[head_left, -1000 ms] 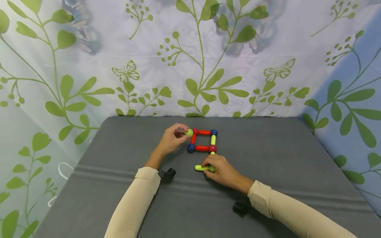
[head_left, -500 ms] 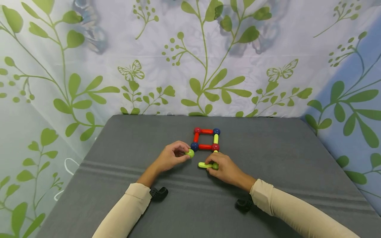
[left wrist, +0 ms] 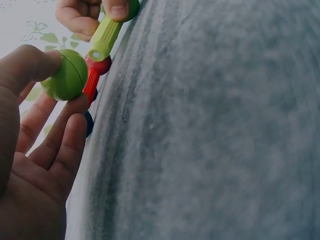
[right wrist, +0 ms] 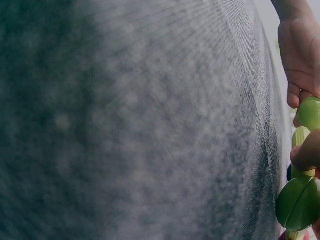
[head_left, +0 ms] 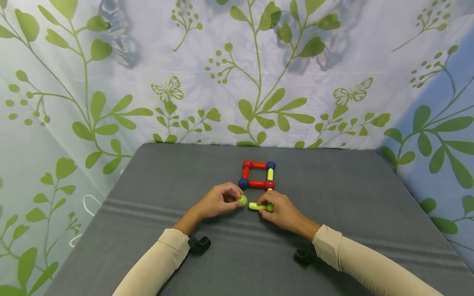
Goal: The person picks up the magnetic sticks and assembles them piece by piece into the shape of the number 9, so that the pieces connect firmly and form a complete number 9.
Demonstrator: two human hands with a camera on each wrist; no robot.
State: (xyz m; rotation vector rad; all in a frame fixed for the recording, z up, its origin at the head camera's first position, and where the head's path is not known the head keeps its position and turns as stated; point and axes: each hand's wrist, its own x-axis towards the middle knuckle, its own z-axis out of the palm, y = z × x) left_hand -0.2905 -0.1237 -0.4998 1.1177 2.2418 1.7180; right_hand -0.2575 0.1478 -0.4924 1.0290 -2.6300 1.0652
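Observation:
Between thumb and fingertips my left hand (head_left: 218,200) pinches a light green ball (left wrist: 66,75), just left of a yellow-green rod (head_left: 256,206). A small gap parts the ball from the rod's free end. My right hand (head_left: 280,209) pinches that rod near a darker green ball (right wrist: 298,202) at its right end. Behind the hands lies a square of rods and balls, with red rods (head_left: 256,184), one yellow-green rod (head_left: 270,174), blue balls (head_left: 243,183) and red balls (head_left: 269,184) at its corners. Another yellow-green rod runs from the near right red ball toward my right hand, partly hidden.
A grey cloth-covered table (head_left: 333,197) lies under everything. Behind it hangs a white curtain (head_left: 207,98) with green leaves and butterflies. Black wrist devices (head_left: 199,245) sit under both wrists. A white cord (head_left: 90,203) shows beyond the table's left edge.
My left hand has brought the light green ball from the square's far left corner toward me, then right, close to the rod's end. My right hand has kept its hold and hardly moved.

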